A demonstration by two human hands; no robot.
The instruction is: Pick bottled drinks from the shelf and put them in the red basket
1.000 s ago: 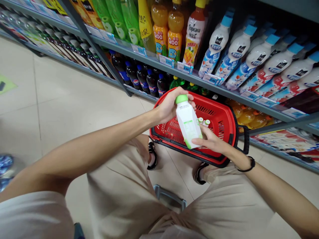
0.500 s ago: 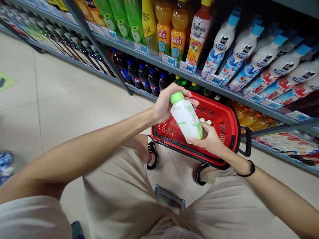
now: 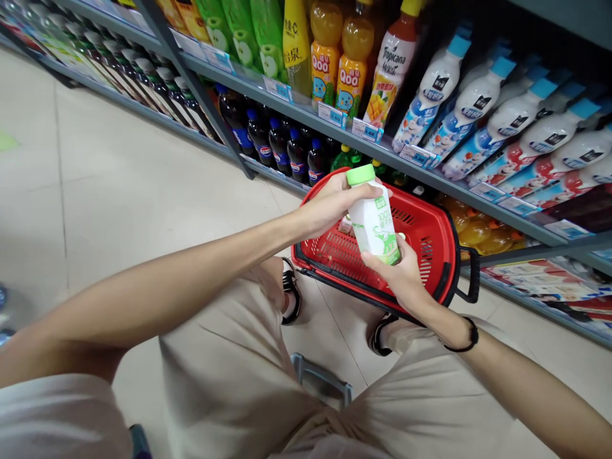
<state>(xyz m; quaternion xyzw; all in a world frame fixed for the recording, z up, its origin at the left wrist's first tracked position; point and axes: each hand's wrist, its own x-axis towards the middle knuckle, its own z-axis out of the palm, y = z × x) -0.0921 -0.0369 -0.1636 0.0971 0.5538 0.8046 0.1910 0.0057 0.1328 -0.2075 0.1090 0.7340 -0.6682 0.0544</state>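
Between my two hands is a white bottle [image 3: 374,220] with a bright green cap and green print, tilted, its cap end away from me. My left hand [image 3: 337,201] grips it near the cap, the thumb lying across the front. Around its lower end my right hand [image 3: 401,271] is closed, thumb on the near side. Both hands are above a red shopping basket [image 3: 430,223] with slotted walls and a black handle. Inside the basket, partly hidden behind the bottle and my hands, are small items with white tops.
A shelf [image 3: 306,115] runs across ahead, holding juice bottles and white bottles [image 3: 471,105] with blue caps. Dark cola bottles [image 3: 277,143] stand on the lower level. My knees flank the basket, and a grey stool frame [image 3: 322,376] shows below me on the tiled floor.
The bottle has turned so its printed front faces me more. My left thumb has come across it below the cap. The view has shifted slightly.
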